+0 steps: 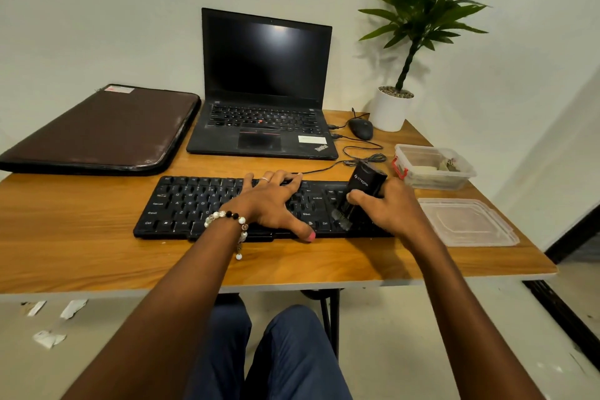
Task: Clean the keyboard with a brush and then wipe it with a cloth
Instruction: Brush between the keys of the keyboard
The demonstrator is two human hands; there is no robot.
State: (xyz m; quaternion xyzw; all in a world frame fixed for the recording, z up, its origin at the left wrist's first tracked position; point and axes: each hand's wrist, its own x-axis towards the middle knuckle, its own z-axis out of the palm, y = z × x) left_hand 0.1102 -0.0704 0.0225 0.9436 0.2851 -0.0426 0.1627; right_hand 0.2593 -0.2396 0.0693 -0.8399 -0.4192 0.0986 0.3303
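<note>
— While you sit at the tabletop (pixel 97 256), where is the keyboard (pixel 181 208)?

— It lies flat in front of you, near the front edge. Your left hand (pixel 269 201) rests on its middle with the fingers spread apart. Your right hand (pixel 386 208) has its fingers wrapped tight around the black brush (pixel 365 188), and the bristles touch the keys on the right side.

— What else is close to you?

— A laptop (pixel 263 91) stands open just behind the keyboard, with a brown sleeve (pixel 104 130) to its left. A mouse (pixel 361 128) and its loose cable (pixel 360 157) lie behind your right hand. A clear box (pixel 433 166) and its lid (pixel 467 221) sit at the right, beside the keyboard's end. A potted plant (pixel 393 107) stands in the far corner.
</note>
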